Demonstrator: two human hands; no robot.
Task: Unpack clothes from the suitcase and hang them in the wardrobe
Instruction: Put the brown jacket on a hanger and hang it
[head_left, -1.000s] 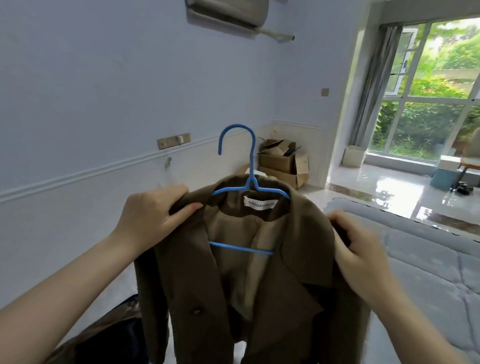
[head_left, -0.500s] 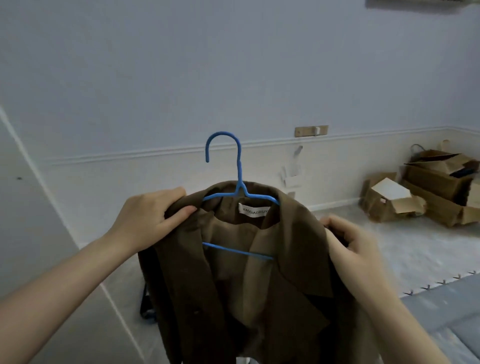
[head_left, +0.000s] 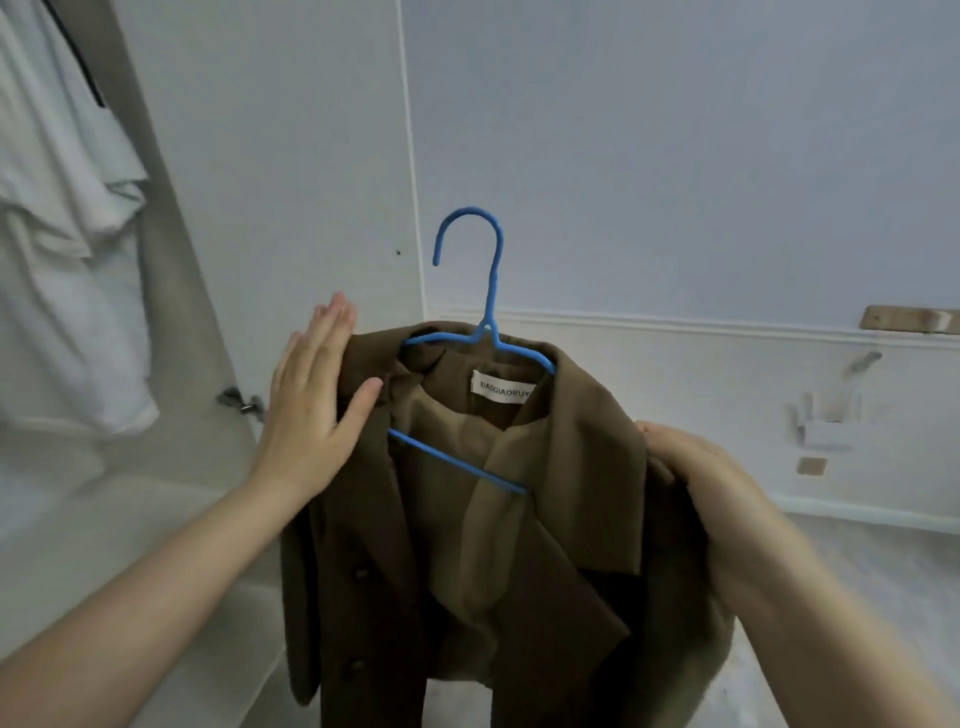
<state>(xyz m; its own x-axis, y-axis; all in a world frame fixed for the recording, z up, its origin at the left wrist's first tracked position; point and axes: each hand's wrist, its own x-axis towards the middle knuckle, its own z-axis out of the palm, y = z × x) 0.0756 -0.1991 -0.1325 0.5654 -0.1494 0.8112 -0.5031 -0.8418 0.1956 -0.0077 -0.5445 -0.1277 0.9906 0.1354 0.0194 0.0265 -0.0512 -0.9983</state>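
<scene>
Head view: a brown jacket hangs on a blue hanger, held up in front of the person at about chest height, with the hanger's hook standing free in the air against the pale wall. A white label with dark lettering shows inside the collar, and the lighter lining is visible between the open lapels.

The left hand lies flat against the jacket's left shoulder, fingers straight and together, thumb spread onto the cloth; its grip is fully open and holds nothing, only touching the fabric. The right hand is at the jacket's other shoulder, fingers curled over the edge of the cloth; it seems to grip the shoulder there, though the fingertips are hidden behind the fabric.

To the left stands the wardrobe, its open door showing a small metal hinge near the left hand. Inside, at the far left, a white garment already hangs. On the wall to the right a wooden strip sits above the white moulding.
</scene>
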